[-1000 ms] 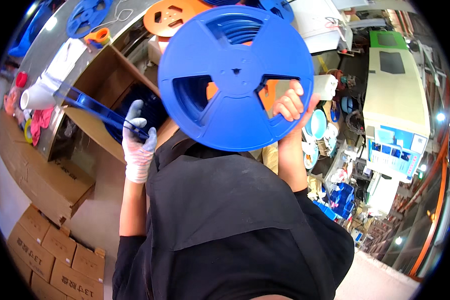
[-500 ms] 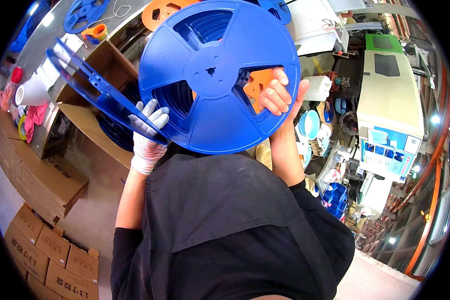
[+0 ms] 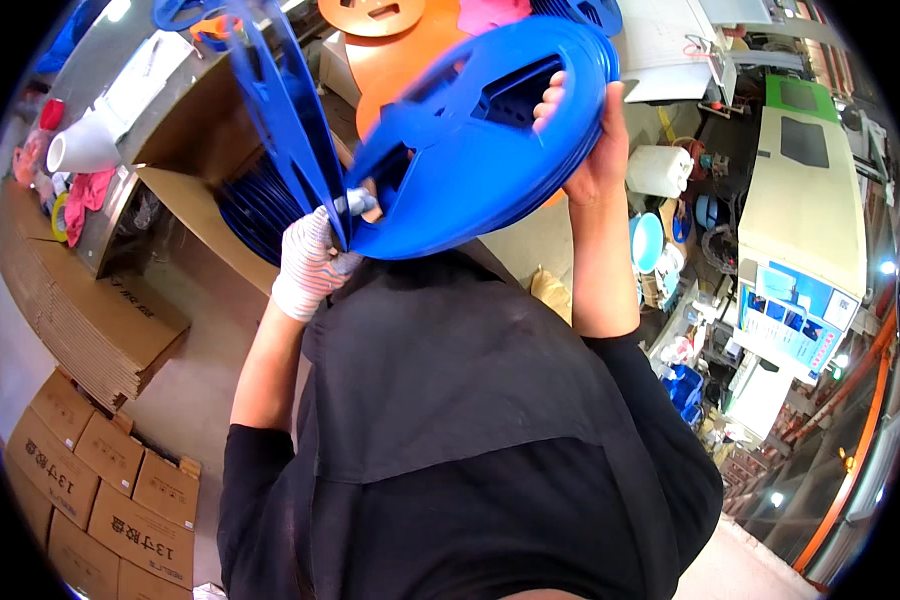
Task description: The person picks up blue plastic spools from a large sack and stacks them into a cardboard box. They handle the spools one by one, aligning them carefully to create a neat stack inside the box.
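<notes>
My bare right hand (image 3: 598, 165) grips the right rim of several stacked blue plastic reels (image 3: 495, 165), its fingers curled through one of the openings. The stack is tilted in front of my chest and slightly blurred. My left hand (image 3: 305, 265), in a striped white glove, is closed on the lower edge of another pair of thin blue reel discs (image 3: 285, 130), held steeply, nearly edge-on. A gloved fingertip shows between these discs and the stack, whose lower left rim meets the same hand. Just left and behind is an open cardboard box (image 3: 195, 215) with blue reels (image 3: 260, 210) inside.
Orange reels (image 3: 375, 14) lie beyond the stack, beside a pink cloth (image 3: 492, 12). A grey workbench (image 3: 120, 75) at far left bears a white cone (image 3: 82, 150). Flattened cartons (image 3: 100, 310) and closed boxes (image 3: 135, 525) are at lower left; a beige machine (image 3: 805, 210) stands right.
The stack in my right hand has tipped from facing me to a steep slant. The left discs have swung more upright, and my left hand has shifted up and right, closer to the stack's rim.
</notes>
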Demonstrator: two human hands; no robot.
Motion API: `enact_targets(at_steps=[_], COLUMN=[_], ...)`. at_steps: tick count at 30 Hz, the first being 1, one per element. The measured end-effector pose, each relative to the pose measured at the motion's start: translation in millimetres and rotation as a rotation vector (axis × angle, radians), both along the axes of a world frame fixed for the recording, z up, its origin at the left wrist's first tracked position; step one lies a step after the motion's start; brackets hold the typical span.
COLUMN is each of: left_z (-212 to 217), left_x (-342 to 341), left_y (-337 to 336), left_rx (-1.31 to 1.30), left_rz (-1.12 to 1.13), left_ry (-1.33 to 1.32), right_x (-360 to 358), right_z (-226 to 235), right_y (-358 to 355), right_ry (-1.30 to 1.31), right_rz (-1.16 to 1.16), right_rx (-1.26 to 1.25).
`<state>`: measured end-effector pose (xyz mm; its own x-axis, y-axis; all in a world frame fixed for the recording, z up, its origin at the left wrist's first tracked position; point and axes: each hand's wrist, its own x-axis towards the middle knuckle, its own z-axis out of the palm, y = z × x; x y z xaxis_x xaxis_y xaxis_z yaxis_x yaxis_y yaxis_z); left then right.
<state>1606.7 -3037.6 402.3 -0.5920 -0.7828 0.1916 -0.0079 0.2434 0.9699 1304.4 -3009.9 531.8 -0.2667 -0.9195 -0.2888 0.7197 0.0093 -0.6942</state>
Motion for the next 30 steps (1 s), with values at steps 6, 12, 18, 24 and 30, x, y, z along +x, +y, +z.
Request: enact_targets(at_steps=[6,12,18,24,30], left_z=[21.7,-24.0,-30.2,-26.2,-33.5], left_x=[17.6,44.7,61.7,69.6,79.2], left_y=[-20.4,-5.1,-3.5,-1.2,3.5], left_rx=[1.118,1.276,1.183,1.196,1.137], left_rz=[0.243,0.261,0.236,0.189,0.141], left_ry=[0.685,0.972,1.047,1.085,1.109], right_x=[-5.4,-21.5,-20.1,-18.5,-26.1], right_z=[-29.2,-35.0,-44.6,-42.4,-50.2], right_y=[9.4,45.4,55.8,60.8,69.3], right_ry=[0.134,0.227,0.117,0.195,0.273], right_rz=[0.075,-0.056,-0.048,-0.125,-0.157], right_rx=[0.218,0.315,0.318,0.425,0.422])
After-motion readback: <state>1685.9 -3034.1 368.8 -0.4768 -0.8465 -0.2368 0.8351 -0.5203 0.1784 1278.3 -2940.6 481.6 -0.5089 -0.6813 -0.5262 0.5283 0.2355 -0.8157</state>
